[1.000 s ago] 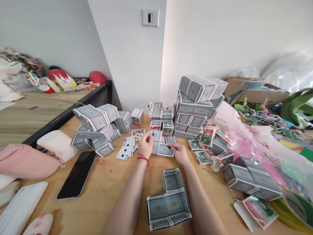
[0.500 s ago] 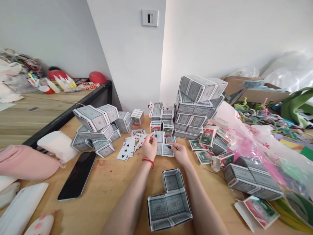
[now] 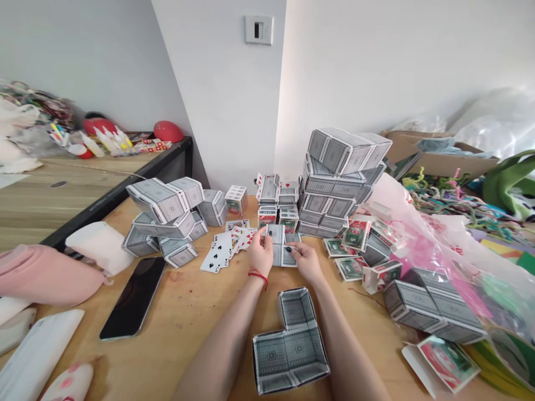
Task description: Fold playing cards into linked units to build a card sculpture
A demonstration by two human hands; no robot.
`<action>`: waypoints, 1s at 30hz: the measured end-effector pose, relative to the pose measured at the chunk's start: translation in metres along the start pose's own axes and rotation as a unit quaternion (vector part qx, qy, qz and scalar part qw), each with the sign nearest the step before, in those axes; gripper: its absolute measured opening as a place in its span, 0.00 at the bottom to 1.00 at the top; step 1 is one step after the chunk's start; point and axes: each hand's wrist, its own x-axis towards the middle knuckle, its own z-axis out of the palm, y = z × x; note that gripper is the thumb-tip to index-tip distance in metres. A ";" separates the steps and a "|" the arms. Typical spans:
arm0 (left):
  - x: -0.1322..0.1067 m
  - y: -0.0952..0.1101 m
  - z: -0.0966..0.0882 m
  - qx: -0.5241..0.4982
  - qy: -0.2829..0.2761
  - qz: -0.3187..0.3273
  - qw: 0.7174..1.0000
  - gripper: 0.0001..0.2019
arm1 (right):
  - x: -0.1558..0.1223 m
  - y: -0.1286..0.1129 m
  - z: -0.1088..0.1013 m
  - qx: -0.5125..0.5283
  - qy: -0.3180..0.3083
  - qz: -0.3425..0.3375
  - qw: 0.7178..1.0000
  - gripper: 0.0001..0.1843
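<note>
Grey-backed playing cards [image 3: 276, 238] lie between my two hands, joined or overlapping in an L-like shape. My left hand [image 3: 261, 252] grips them at the left edge, thumb and fingers closed; a red string bracelet is on that wrist. My right hand [image 3: 306, 257] pinches the lower right card by its edge. Between my forearms stands an open L-shaped box built of cards [image 3: 288, 351]. Left of my left hand, several face-up playing cards [image 3: 218, 253] are fanned out on the table.
Card-built blocks are stacked on the right [image 3: 330, 189] and on the left [image 3: 163, 217]. Card packets [image 3: 353, 267] lie beside the right stack. A black phone [image 3: 132, 298] rests on the table, left of my forearms. Pink plastic wrapping [image 3: 422, 245] covers the right side.
My right hand has shifted slightly on the lower right card, and the cards are turned a little between my hands. The whole view has moved slightly.
</note>
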 end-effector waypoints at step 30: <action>0.012 0.003 -0.004 -0.184 -0.034 -0.074 0.980 0.16 | -0.003 -0.008 0.014 0.198 -0.053 0.053 0.977 0.21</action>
